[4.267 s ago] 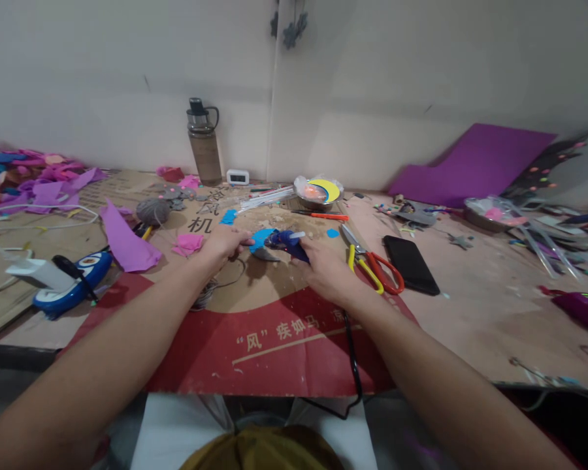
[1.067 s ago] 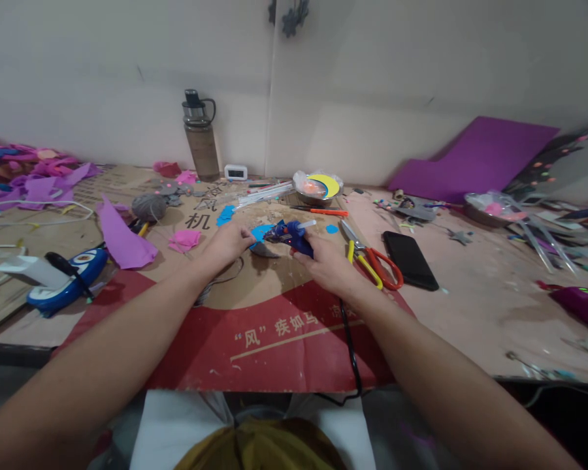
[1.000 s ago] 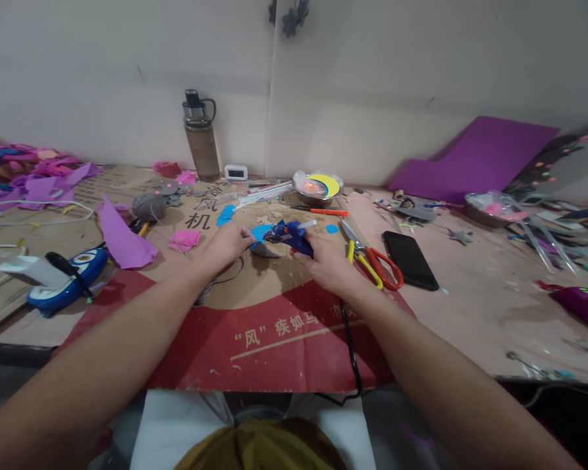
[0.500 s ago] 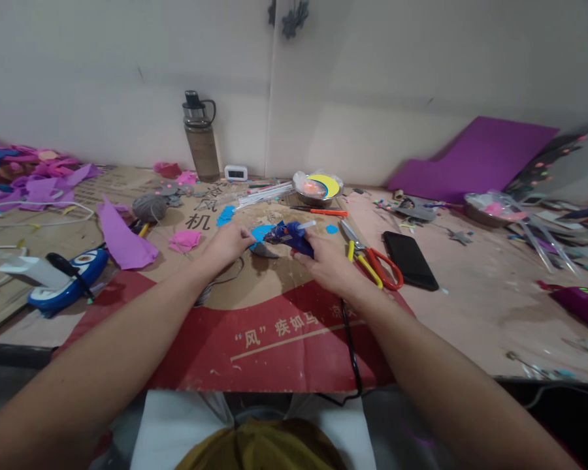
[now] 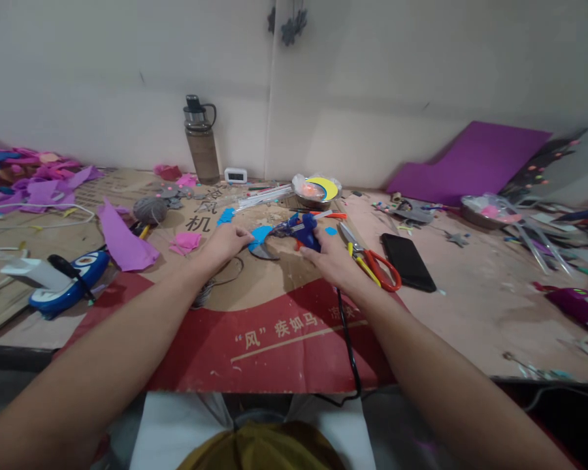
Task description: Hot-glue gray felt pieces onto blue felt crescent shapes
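My right hand (image 5: pixel 326 254) is wrapped round a blue hot glue gun (image 5: pixel 301 228), its nozzle pointing left and a pale glue stick poking out of the back. A black cord runs from it down over the cardboard's front edge. My left hand (image 5: pixel 230 240) pinches the left edge of a grey crescent-shaped piece (image 5: pixel 263 252), which has a bright blue piece (image 5: pixel 261 234) against its upper side. The nozzle is close to the crescent's right side; whether it touches, I cannot tell. More blue scraps (image 5: pixel 226 216) lie just behind my left hand.
Scissors (image 5: pixel 372 261) and a black phone (image 5: pixel 408 261) lie right of my right hand. A ball of grey yarn (image 5: pixel 150 209), purple felt (image 5: pixel 125 238) and a blue power strip (image 5: pixel 68 287) are at left. A water bottle (image 5: pixel 202 147) and a bowl (image 5: pixel 318 201) stand behind.
The glue gun has moved slightly right, away from my left hand, uncovering more of the blue piece and the grey crescent. My left hand keeps its pinch.
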Demonstrator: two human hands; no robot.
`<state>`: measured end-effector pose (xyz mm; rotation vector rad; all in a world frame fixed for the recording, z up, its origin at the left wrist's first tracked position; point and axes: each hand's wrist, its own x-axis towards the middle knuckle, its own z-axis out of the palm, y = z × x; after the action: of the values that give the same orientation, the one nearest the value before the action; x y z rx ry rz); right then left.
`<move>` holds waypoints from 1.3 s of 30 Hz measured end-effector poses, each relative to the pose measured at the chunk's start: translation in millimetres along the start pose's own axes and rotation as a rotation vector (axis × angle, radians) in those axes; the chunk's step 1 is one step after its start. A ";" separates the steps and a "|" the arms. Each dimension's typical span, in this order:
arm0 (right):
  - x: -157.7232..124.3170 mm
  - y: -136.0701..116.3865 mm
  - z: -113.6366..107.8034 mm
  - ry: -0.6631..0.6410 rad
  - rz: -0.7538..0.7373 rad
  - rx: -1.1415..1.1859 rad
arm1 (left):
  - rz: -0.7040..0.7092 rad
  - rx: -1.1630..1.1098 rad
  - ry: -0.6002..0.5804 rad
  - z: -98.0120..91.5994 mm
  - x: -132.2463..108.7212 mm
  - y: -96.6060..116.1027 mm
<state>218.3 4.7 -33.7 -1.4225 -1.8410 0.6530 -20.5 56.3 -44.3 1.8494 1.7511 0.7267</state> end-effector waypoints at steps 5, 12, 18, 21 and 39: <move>6.8 8.4 0.8 0.028 0.276 0.130 | -0.085 -0.175 0.031 -1.8 -3.1 3.9; 7.6 12.2 -6.8 -0.028 0.292 -0.245 | -0.076 -0.802 -0.083 -10.5 -9.4 25.4; -1.7 -10.1 -10.2 0.321 -0.148 -0.414 | -0.034 -1.109 -0.225 -19.7 -25.8 49.1; -3.2 -33.4 -0.4 0.363 -0.390 -0.119 | -0.039 -1.194 -0.295 -20.3 -33.8 56.4; -2.8 -51.9 9.9 0.416 -0.479 -0.133 | -0.059 -1.184 -0.418 -13.7 -47.6 64.9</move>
<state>179.6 -11.5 -1.5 -1.0343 -1.8065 -0.0070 16.5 4.8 7.2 0.9936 0.7603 0.9586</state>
